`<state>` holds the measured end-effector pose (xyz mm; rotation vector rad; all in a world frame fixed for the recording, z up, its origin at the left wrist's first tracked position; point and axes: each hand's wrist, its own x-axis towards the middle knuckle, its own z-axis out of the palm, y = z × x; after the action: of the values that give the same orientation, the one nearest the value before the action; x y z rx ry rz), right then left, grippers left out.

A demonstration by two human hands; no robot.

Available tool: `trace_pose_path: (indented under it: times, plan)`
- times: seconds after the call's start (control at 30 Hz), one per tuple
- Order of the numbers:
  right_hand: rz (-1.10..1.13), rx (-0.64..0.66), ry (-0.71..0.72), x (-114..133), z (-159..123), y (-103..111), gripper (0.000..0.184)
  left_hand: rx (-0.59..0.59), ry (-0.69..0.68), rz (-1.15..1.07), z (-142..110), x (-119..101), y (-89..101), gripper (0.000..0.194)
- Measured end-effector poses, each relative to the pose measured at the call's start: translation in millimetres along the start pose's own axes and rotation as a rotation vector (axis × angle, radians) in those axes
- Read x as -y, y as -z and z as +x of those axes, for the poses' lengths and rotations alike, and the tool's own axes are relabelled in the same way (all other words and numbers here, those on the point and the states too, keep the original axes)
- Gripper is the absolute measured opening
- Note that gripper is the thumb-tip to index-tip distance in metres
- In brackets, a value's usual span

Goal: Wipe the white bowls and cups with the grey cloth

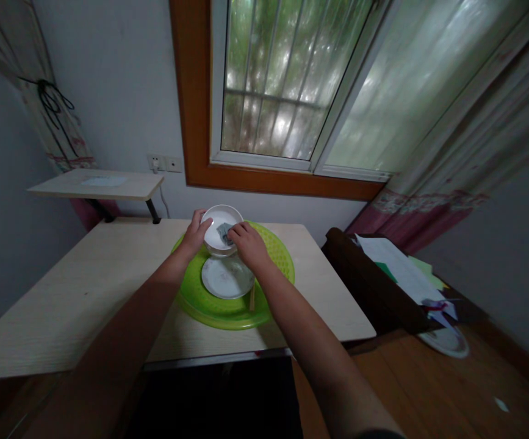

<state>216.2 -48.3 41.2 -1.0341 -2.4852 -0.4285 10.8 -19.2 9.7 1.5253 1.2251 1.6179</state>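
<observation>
A white bowl [221, 214] is tilted toward me above the far part of a round green tray [200, 308]. My left hand [194, 233] grips the bowl's left rim, thumb on the inside. Inside the bowl, my right hand [248, 242] is closed on a grey-blue cloth [223, 231] that lies against the inner wall. Just below the bowl, a white plate [227, 279] rests on the tray. To its right lie light wooden chopsticks [252, 297], partly hidden by my right forearm.
The tray stands on a pale wooden table [163, 244]. A small raised shelf [108, 186] with a paper on it is at the back left. Right of the table, papers [396, 268] lie on a dark brown piece of furniture [360, 286]. A window [287, 79] is behind.
</observation>
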Motion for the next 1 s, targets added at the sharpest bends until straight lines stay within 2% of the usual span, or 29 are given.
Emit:
trace_pose_path:
  times: [0.1, 0.23, 0.33, 0.5, 0.6, 0.7, 1.0]
  plan:
    - [0.008, 0.017, -0.008, 1.2, -0.6, -2.9, 0.017, -0.014, 0.000, 0.031, -0.4, 0.5, -0.5, 0.038]
    - [0.115, 0.041, -0.013, 5.9, -1.0, -10.4, 0.020, -0.040, -0.068, 0.137, -1.8, 1.3, -0.1, 0.036]
    - [0.330, 0.034, -0.030, 12.0, 0.0, -18.2, 0.025, -0.074, -0.141, 0.209, -2.0, 3.1, 0.4, 0.036]
    - [0.828, 0.009, -0.057, 18.5, 0.2, -27.4, 0.041, -0.111, -0.217, 0.248, 1.2, 9.5, 0.8, 0.031]
    - [0.937, -0.004, -0.040, 17.2, -0.5, -28.5, 0.042, -0.116, -0.243, 0.236, 3.5, 13.2, 1.1, 0.029]
    - [0.841, 0.002, -0.004, 14.0, -0.2, -28.6, 0.039, -0.104, -0.258, 0.258, 4.5, 15.2, 1.3, 0.030]
    - [0.308, -0.002, -0.020, -0.9, 1.2, -27.4, 0.027, -0.045, -0.232, 0.242, 2.6, 5.6, -1.7, 0.041]
